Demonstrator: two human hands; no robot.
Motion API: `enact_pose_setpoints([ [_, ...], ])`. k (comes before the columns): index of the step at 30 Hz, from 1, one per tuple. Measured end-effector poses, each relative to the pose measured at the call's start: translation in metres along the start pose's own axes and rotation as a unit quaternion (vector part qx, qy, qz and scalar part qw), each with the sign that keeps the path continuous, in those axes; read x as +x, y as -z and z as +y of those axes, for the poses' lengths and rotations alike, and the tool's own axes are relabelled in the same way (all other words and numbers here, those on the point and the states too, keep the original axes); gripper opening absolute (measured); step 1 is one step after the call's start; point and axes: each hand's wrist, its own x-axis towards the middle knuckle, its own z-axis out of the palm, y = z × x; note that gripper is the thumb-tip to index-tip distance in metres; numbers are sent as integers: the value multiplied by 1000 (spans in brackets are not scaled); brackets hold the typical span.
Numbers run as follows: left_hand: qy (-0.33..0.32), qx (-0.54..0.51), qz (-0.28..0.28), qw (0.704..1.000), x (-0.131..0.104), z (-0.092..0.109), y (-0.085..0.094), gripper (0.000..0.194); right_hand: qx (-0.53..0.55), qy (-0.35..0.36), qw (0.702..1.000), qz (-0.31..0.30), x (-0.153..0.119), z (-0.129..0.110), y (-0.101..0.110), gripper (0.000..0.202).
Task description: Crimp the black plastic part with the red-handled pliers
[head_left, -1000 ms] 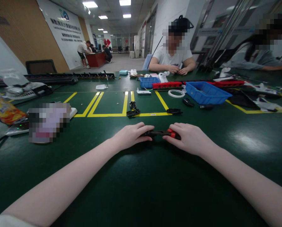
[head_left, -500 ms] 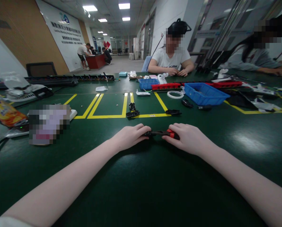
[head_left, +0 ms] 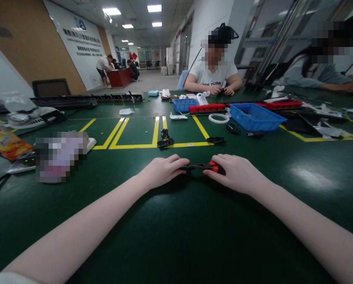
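Note:
Pliers (head_left: 214,167) with red and black handles are gripped in my right hand (head_left: 237,172), their jaws pointing left. My left hand (head_left: 164,171) pinches a small black plastic part (head_left: 186,167) between thumb and fingers. The jaws meet this part at its right end; whether they bite on it I cannot tell. Both hands are just above the green table, close together. Beyond them lie a black part (head_left: 165,142) with a piece standing up, and a flatter black piece (head_left: 216,140).
A blue bin (head_left: 256,123) stands at the right, with a white ring (head_left: 218,118) beside it. A smaller blue bin (head_left: 184,105) is farther back. At the left are a blurred-out phone-like object (head_left: 61,157) and an orange packet (head_left: 7,138). A person (head_left: 213,77) sits opposite.
My hands, the pliers and the black part stay almost exactly where they were. The view shifts very slightly. The person opposite moves their hands a little.

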Motion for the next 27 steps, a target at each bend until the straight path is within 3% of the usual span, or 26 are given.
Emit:
enact_pose_setpoints([
  [11,22,-43,-5,999,0,0,3,32,-11,31,998,60,-1,4,-5,44],
  [21,9,1,16,1000,-1,1,1,30,-23,45,997,52,0,1,-6,47],
  [27,31,-19,16,999,-1,0,1,38,-24,36,997,61,-1,1,-5,44],
])
